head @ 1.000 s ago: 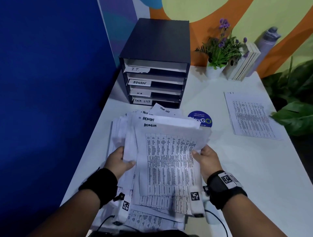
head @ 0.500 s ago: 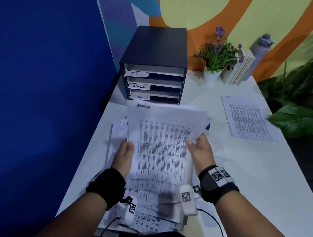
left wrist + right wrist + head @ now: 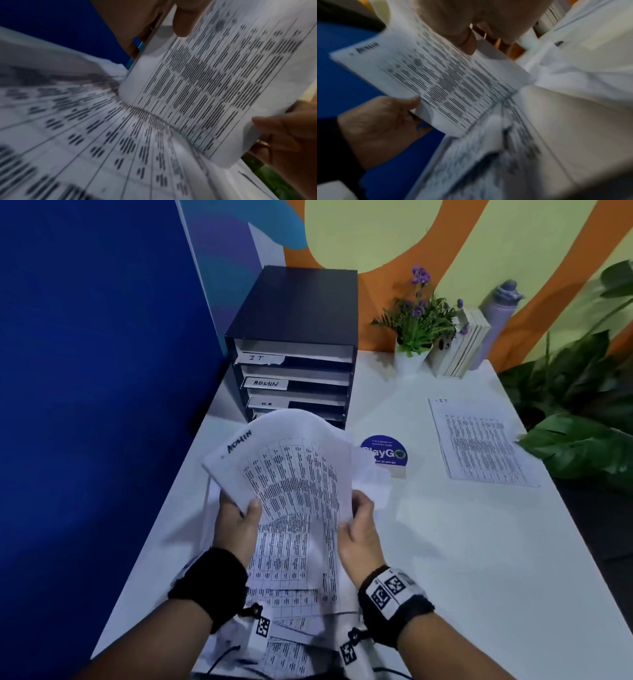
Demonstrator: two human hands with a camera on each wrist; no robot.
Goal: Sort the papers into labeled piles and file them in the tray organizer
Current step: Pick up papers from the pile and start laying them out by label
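Note:
A printed sheet headed ADMIN (image 3: 291, 470) (image 3: 214, 83) (image 3: 436, 81) is lifted and curled above the loose stack of papers (image 3: 291, 563) near the table's front. My left hand (image 3: 236, 517) (image 3: 385, 121) pinches its left edge, thumb on top. My right hand (image 3: 358, 529) (image 3: 283, 134) pinches its right edge. The dark tray organizer (image 3: 298, 337) stands behind, its slots labelled IT, ADMIN and H.R; the sheet hides the lowest slot. One sheet marked IT (image 3: 479, 440) lies alone at the right of the white table (image 3: 462, 559).
A blue round PlayGo sticker stand (image 3: 383, 455) sits right of the stack. A potted plant (image 3: 418, 323), upright books (image 3: 459, 347) and a lilac bottle (image 3: 496, 313) line the back edge. A blue partition (image 3: 85, 405) runs along the left; large leaves (image 3: 582, 433) overhang the right edge.
The ADMIN sheet has come up off the stack, curled over and tilted left, with both hands pinching its sides. The blue sticker stand, hidden half a second ago, shows again.

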